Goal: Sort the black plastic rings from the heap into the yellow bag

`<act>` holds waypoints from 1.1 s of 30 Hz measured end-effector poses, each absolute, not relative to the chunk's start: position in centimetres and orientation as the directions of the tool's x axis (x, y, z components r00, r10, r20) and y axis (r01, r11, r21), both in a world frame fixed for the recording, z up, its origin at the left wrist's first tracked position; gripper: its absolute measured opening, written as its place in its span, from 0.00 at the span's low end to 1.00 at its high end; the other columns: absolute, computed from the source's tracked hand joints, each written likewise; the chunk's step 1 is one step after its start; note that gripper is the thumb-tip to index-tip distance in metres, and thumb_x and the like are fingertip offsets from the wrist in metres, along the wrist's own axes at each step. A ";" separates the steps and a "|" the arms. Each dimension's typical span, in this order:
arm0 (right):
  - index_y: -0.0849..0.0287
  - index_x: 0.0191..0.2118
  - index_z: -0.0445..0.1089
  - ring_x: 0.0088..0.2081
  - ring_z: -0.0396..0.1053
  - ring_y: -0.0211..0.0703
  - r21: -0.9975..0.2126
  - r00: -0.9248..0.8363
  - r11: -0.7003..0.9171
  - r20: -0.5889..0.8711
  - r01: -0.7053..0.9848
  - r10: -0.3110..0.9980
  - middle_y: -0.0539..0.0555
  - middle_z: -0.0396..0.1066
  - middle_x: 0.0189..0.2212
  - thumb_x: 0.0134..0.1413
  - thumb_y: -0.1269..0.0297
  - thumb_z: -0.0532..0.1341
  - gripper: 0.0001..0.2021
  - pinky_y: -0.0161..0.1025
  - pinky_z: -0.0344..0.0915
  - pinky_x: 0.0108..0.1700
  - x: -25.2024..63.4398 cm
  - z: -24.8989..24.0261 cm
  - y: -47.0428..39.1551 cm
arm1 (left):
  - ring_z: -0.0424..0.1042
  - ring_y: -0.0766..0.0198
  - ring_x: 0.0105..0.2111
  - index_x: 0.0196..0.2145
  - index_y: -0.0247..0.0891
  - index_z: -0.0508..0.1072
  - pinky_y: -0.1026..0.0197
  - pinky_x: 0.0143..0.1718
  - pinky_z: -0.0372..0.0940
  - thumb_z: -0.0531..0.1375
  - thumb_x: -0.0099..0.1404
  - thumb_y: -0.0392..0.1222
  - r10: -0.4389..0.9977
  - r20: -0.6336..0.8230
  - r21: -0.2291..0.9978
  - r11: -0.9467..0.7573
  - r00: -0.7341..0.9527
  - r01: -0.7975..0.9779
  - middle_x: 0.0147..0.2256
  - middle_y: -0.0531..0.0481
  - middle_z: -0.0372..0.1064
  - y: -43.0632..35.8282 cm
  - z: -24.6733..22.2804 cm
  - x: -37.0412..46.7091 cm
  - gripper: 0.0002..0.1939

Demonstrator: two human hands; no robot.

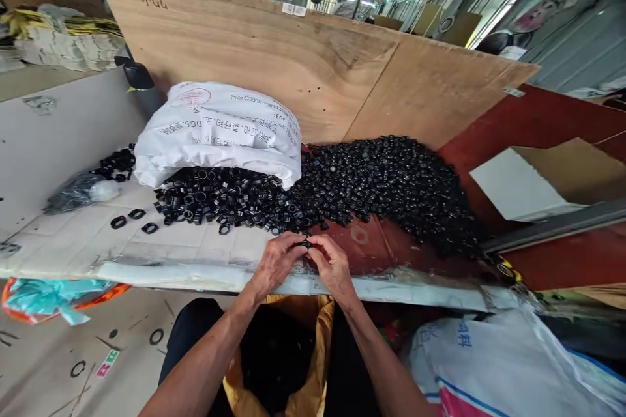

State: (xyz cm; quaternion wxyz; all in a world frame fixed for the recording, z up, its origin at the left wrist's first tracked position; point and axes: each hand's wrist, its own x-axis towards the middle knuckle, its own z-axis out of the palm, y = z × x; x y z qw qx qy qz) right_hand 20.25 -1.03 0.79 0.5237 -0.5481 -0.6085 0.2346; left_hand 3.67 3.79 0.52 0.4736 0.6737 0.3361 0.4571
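My left hand [278, 262] and my right hand [331, 262] meet over the front edge of the bench. Between their fingertips is a small black part [306, 244], pinched from both sides. Just beyond the hands, a pile of black rings [235, 199] spills from under a white printed sack [220, 127]. To the right lies a large heap of small black pieces [391, 182]. Several rings, one of them a loose black ring [149, 228], lie apart on the pale surface at the left. Below my forearms, a yellow bag [323, 339] hangs open between my knees, dark inside.
A plywood board [274, 58] stands behind the piles. An open cardboard box [528, 186] sits at the right beside a metal bar [562, 225]. White sacks [503, 358] lie below the bench at the lower right, and a teal bag [59, 293] is at the lower left.
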 end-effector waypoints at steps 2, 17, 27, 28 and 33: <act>0.53 0.43 0.78 0.43 0.76 0.46 -0.833 0.128 0.357 0.445 0.423 0.886 0.54 0.78 0.42 0.64 0.66 0.62 0.07 0.41 0.74 0.48 20.4 0.9 -1.1 | 0.79 0.56 0.43 0.44 0.39 0.84 0.55 0.49 0.73 0.65 0.66 0.42 0.904 0.226 0.969 -0.246 0.362 0.010 0.43 0.45 0.81 3.9 0.5 3.7 0.11; 0.54 0.42 0.77 0.49 0.75 0.49 -0.911 0.189 0.326 0.377 0.253 0.907 0.56 0.79 0.43 0.60 0.66 0.64 0.06 0.47 0.73 0.54 20.5 1.0 -1.0 | 0.78 0.60 0.34 0.41 0.38 0.85 0.59 0.38 0.74 0.68 0.61 0.46 0.918 -0.001 0.998 0.026 0.396 -0.057 0.37 0.48 0.81 4.0 1.7 3.9 0.13; 0.54 0.47 0.77 0.49 0.78 0.49 -0.976 0.245 0.202 0.216 0.081 0.945 0.56 0.78 0.48 0.56 0.60 0.69 0.13 0.48 0.75 0.56 20.5 1.3 -0.7 | 0.79 0.58 0.40 0.40 0.39 0.85 0.57 0.46 0.73 0.69 0.59 0.44 0.930 0.085 0.994 -0.056 0.358 -0.091 0.41 0.47 0.81 4.1 1.1 4.0 0.12; 0.55 0.46 0.78 0.48 0.78 0.48 -0.977 0.257 0.198 0.212 0.079 0.943 0.56 0.77 0.48 0.55 0.60 0.70 0.13 0.47 0.75 0.56 20.5 1.2 -0.5 | 0.79 0.58 0.42 0.40 0.40 0.85 0.56 0.48 0.73 0.69 0.59 0.43 0.930 0.115 0.992 -0.089 0.350 -0.089 0.42 0.47 0.81 4.2 0.9 4.0 0.11; 0.57 0.41 0.80 0.43 0.78 0.47 -0.979 0.190 0.134 0.163 0.157 0.968 0.55 0.79 0.40 0.59 0.56 0.67 0.10 0.43 0.76 0.48 20.7 1.1 -0.3 | 0.79 0.57 0.44 0.42 0.41 0.85 0.53 0.51 0.73 0.68 0.62 0.43 0.927 0.194 0.981 -0.185 0.320 -0.057 0.44 0.46 0.81 4.3 0.5 3.8 0.11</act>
